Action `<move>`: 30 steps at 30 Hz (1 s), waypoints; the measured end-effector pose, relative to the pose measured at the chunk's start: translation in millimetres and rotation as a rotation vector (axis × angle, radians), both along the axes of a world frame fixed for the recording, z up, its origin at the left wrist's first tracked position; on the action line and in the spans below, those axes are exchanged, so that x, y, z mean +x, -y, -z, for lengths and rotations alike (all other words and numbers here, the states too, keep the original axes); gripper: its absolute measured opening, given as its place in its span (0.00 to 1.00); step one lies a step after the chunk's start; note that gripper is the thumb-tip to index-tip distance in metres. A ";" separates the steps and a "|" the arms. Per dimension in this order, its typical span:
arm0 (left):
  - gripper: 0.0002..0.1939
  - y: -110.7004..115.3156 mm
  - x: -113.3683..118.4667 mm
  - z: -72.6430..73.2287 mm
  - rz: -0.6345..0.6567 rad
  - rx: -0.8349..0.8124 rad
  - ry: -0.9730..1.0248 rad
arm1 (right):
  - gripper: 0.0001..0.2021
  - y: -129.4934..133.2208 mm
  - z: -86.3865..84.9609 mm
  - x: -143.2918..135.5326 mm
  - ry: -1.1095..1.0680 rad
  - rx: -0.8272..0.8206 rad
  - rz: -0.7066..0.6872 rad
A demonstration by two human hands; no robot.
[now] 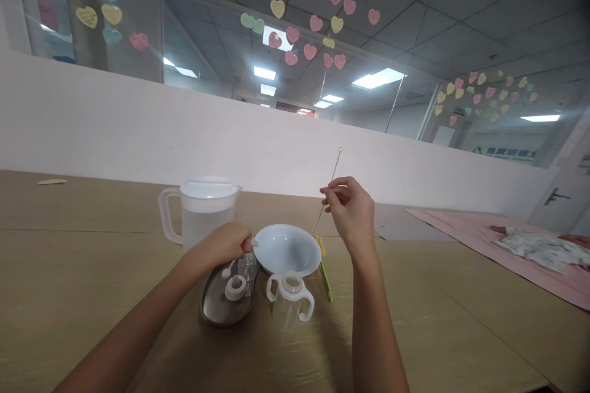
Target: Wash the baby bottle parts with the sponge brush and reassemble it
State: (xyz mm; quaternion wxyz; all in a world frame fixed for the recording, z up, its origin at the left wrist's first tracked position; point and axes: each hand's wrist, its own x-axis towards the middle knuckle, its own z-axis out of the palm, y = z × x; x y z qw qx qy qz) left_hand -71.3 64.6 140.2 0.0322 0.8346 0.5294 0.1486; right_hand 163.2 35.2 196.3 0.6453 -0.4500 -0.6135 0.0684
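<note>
Pinched between the fingertips of my right hand [348, 212] is a thin wire rod [336, 166], slanting upward with a small loop at its top end. Its lower end comes down by the right rim of a white bowl [286, 252]. My left hand [230, 239] is closed at the bowl's left rim, over a metal tray [221, 307]; a small clear bit shows at its fingertips, too small to name. On the tray lie a white ring-shaped cap [235, 288], a clear dome-shaped cover [247, 266] and a small white spoon-like piece [227, 272]. A clear two-handled baby bottle [288, 304] stands before the bowl.
Behind my left hand stands a lidded white pitcher [207, 209] with liquid in it. A green-handled brush with a yellow head [326, 276] lies right of the bowl. A pink cloth [470, 236] covers the table's far right. A white wall [138, 129] rises behind the table.
</note>
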 end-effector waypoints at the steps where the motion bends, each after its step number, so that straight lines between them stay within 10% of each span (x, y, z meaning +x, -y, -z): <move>1: 0.04 2.5 1.8 -5.3 0.037 0.054 0.051 | 0.06 2.1 -1.6 -2.4 -0.017 0.012 -0.014; 5: 0.03 3.5 22.0 -6.2 0.100 0.169 0.375 | 0.14 4.4 -3.6 -11.3 -0.032 0.029 -0.063; 13: 0.08 -11.5 72.3 69.6 -0.018 0.213 1.104 | 0.12 -4.4 -0.5 -16.8 0.043 -0.012 -0.080; 17: 0.14 -10.9 79.2 84.8 -0.051 0.129 1.267 | 0.08 -5.1 0.3 -19.8 0.056 -0.053 -0.121; 30: 0.15 -0.4 81.1 95.9 -0.129 0.117 0.972 | 0.03 -0.5 4.9 -30.8 0.376 -0.180 -0.298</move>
